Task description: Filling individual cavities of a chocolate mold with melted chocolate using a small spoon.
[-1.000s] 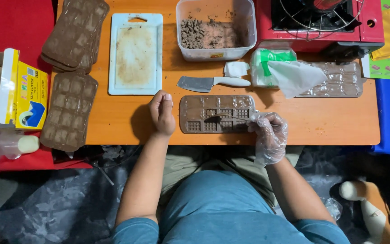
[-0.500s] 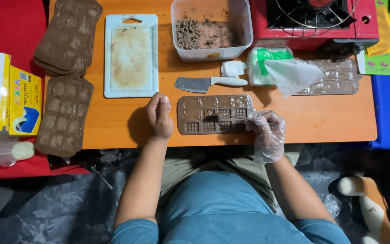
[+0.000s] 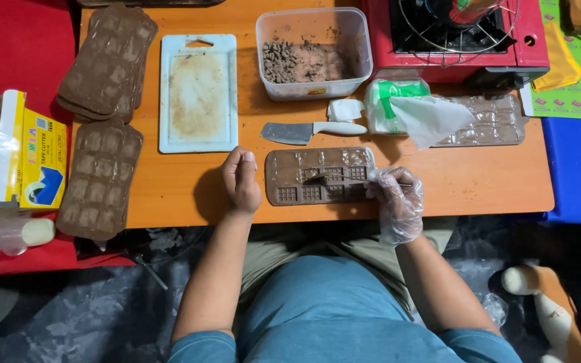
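The clear tub [image 3: 314,50] at twelve o'clock holds a heap of brown chocolate bits piled toward its left side, the rest of its floor only smeared. The yellow box [image 3: 31,158] at nine o'clock stands open on its side; what is inside cannot be made out. The mould [image 3: 317,176] lies flat near the table's [image 3: 479,181] front edge, straight ahead of the person, its cavities coated brown. The left hand [image 3: 241,180], bare, rests just beside the mould's left end, at about nine o'clock from it, fingers curled loosely inward and holding nothing. The right hand [image 3: 396,202], in a clear glove, sits at the mould's right end, at three o'clock, gripping a thin scraper [image 3: 334,177] whose tip lies across the mould's middle. One knife [image 3: 311,131] lies at twelve o'clock from the mould, and one white board [image 3: 198,93] at eleven. To the far left are filled moulds [image 3: 102,114], one alone below a stack of at least two. One more mould [image 3: 489,121] sits at two o'clock, partly under a bag [image 3: 418,111].
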